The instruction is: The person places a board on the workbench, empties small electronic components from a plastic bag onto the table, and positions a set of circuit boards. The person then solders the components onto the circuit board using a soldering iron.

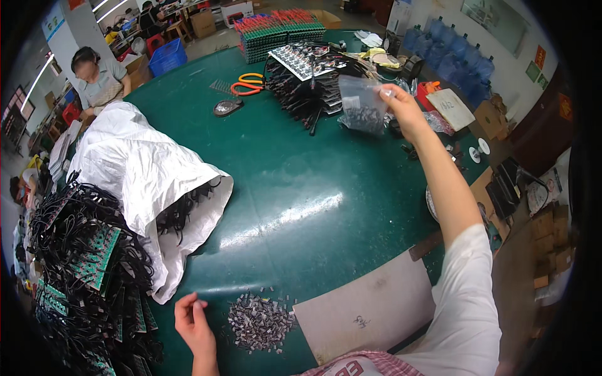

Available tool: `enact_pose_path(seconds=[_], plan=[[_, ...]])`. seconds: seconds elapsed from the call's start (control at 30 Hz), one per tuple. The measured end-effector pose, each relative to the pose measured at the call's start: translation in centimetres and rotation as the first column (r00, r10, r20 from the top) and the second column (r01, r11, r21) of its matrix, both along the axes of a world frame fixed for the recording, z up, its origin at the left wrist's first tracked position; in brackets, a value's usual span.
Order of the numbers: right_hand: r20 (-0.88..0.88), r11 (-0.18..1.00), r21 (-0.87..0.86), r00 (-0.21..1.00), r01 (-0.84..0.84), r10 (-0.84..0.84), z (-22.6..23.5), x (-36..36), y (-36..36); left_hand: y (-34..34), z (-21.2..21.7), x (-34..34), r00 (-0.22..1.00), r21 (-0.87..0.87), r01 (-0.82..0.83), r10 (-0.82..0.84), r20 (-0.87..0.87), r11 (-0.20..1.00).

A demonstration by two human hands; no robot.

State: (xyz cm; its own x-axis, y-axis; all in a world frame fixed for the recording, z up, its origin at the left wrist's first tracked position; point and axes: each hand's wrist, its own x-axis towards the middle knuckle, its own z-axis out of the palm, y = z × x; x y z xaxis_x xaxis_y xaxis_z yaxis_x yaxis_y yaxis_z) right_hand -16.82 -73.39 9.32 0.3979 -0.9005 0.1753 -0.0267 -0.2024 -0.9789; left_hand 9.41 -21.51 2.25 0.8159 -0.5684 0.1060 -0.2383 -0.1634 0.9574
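Note:
My right hand (pixel 401 108) is stretched far out over the table, pinching the top corner of a clear plastic bag (pixel 362 103). Small dark parts fill the bag's lower half. It hangs beside a stack of black cables (pixel 307 94). My left hand (pixel 193 323) hovers low at the near side, fingers loosely bent and nothing visible in them. Just right of it lies a loose pile of tiny metal parts (pixel 260 319). A grey board (pixel 367 307) with handwriting lies right of that pile.
A white woven sack (pixel 150 169) of black cables spills at the left, beside heaped cables with green circuit boards (pixel 97 257). Orange-handled scissors (pixel 248 83) and a tape roll (pixel 227 108) lie far off. Stacked green boards (pixel 276 37) stand behind. A person (pixel 100 78) sits at the far left.

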Motion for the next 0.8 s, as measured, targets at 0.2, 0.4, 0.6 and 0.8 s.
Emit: enact_pose_path(seconds=[0.2, 0.4, 0.6, 0.8], plan=[[-0.247, 0.962, -0.039, 0.93, 0.27, -0.271, -2.3, 0.1, -4.5, 5.0, -1.5, -0.4, 0.996, 0.111, -0.088, 0.091, -0.019, 0.99], [-0.159, 0.822, -0.324, 0.83, 0.468, -0.535, -2.3, 0.6, -3.6, 6.4, -2.8, -0.9, 0.993, 0.125, -0.121, 0.117, 0.035, 0.985], [-0.373, 0.778, -0.628, 0.875, 0.007, -0.31, -5.6, 2.8, 2.7, 5.8, -2.6, -1.1, 0.989, 0.117, -0.096, 0.082, 0.123, 0.988], [-0.459, 0.91, -0.378, 0.888, -0.169, -0.026, -7.0, 5.9, 14.1, 6.0, -2.0, -1.0, 0.978, 0.201, -0.053, 0.011, 0.208, 0.978]])
